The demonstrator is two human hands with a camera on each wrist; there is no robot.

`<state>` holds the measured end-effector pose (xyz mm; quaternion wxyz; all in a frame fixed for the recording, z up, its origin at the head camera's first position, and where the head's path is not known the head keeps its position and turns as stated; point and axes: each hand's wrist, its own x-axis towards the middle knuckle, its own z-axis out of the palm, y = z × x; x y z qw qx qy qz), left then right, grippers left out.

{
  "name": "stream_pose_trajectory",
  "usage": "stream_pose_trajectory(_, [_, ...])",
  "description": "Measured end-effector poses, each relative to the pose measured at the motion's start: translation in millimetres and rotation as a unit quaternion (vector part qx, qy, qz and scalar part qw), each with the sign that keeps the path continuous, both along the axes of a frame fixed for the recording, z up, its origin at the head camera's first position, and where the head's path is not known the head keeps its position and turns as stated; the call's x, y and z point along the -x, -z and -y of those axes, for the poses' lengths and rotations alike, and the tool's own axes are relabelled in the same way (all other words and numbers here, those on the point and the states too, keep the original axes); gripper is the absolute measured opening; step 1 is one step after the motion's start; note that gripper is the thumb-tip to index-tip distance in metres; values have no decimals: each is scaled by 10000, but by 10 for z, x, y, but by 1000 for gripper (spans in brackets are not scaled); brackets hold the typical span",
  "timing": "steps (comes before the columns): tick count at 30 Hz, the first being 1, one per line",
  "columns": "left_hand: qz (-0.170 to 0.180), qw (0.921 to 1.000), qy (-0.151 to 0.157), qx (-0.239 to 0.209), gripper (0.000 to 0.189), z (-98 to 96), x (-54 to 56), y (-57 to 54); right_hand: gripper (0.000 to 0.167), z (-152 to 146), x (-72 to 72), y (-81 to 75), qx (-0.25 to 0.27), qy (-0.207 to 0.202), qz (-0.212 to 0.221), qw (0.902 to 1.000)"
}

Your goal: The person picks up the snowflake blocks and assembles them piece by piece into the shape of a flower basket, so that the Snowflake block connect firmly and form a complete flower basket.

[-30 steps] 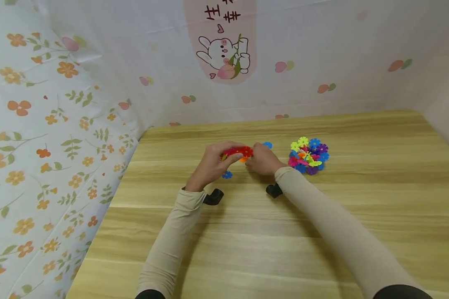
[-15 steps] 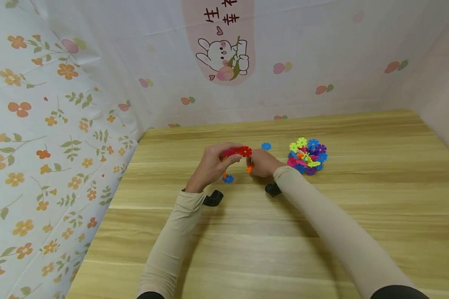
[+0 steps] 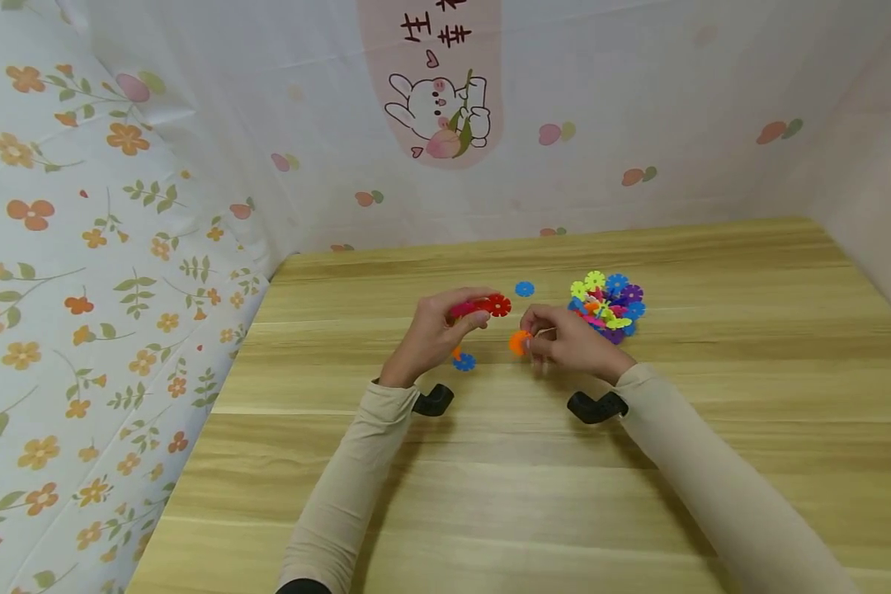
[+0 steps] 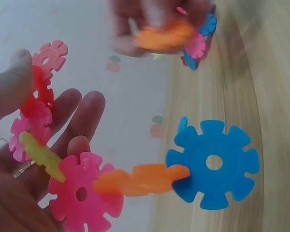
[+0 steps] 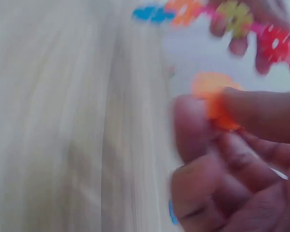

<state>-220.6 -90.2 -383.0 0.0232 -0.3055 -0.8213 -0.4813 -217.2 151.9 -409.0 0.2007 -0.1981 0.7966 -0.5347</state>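
In the left wrist view, my left hand (image 4: 14, 193) holds a chain of interlocking snowflake discs (image 4: 75, 195) between thumb and fingers. Red, pink, yellow and orange pieces are linked edge to edge, ending in a blue disc (image 4: 237, 166) that hangs off the lower end. My right hand (image 3: 575, 342) pinches a loose orange snowflake disc (image 3: 518, 343) between thumb and fingertips. It is to the right of the chain, apart from the red disc (image 3: 498, 305) at the chain's upper end. Motion blurs this hand in both wrist views.
A multicoloured pile of snowflake discs (image 3: 606, 313) lies on the wooden table (image 3: 490, 495), beyond my right hand. One blue disc (image 3: 524, 289) rests by itself behind my hands. A printed cloth (image 3: 601, 99) hangs along the table's back edge.
My right hand has drawn away from the chain toward the right and nearer to me, carrying the orange disc. My left hand has shifted slightly right, still holding the chain.
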Motion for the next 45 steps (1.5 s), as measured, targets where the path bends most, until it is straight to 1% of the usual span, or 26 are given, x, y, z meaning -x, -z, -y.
stream_pose_trajectory(1, [19, 10000, 41, -22, 33, -9, -2, 0, 9, -1, -28, -18, 278, 131, 97, 9995])
stream_pose_trajectory(3, [46, 9999, 109, -57, 34, -27, -6, -4, 14, 10, -75, -52, 818, 397, 293, 9954])
stream_pose_trajectory(6, [29, 9997, 163, -151, 34, -51, -4, -2, 19, 35, -120, -87, 1482, 708, 541, 9849])
stream_pose_trajectory(9, [14, 9995, 200, -254, 34, -71, -3, 1, 19, 48, -138, -89, 1861, 930, 676, 9758])
stream_pose_trajectory(13, [44, 9991, 265, -319, 33, -86, -7, 23, 17, 55, -148, -64, 2254, 1073, 876, 9644])
stream_pose_trajectory(16, [-20, 9993, 250, -267, 33, -89, -14, 33, 14, 70, -150, -42, 2720, 1031, 1185, 9494])
stream_pose_trajectory(21, [-297, 9991, 297, -99, 36, -107, -19, 34, 10, 90, -149, -18, 3453, 965, 1762, 9167])
stream_pose_trajectory(23, [-358, 9987, 349, -29, 37, -115, -21, 40, 11, 93, -152, -17, 3621, 971, 1895, 9075])
stream_pose_trajectory(25, [-336, 9987, 385, 33, 38, -119, -25, 50, 11, 96, -153, -17, 3699, 984, 1965, 9027])
stream_pose_trajectory(26, [-324, 9988, 357, 72, 38, -115, -28, 56, 11, 96, -152, -16, 3714, 983, 1979, 9018])
stream_pose_trajectory(29, [-325, 9988, 265, 238, 36, -96, -39, 69, 12, 91, -145, -11, 3640, 976, 1992, 9046])
stream_pose_trajectory(32, [-361, 9984, 244, 368, 34, -81, -33, 47, 11, 78, -125, -22, 3481, 954, 1982, 9113])
stream_pose_trajectory(38, [-272, 9983, 472, 220, 34, -106, -10, -51, 13, 58, -90, -91, 3172, 794, 1886, 9260])
stream_pose_trajectory(41, [-263, 9981, 534, 157, 36, -137, 1, -91, 15, 65, -65, -131, 3085, 685, 1809, 9313])
stream_pose_trajectory(43, [-272, 9982, 515, 150, 39, -148, 0, -110, 17, 71, -42, -154, 3001, 617, 1793, 9349])
stream_pose_trajectory(45, [-264, 9987, 393, 168, 41, -143, 1, -115, 19, 82, -4, -165, 2961, 583, 1819, 9359])
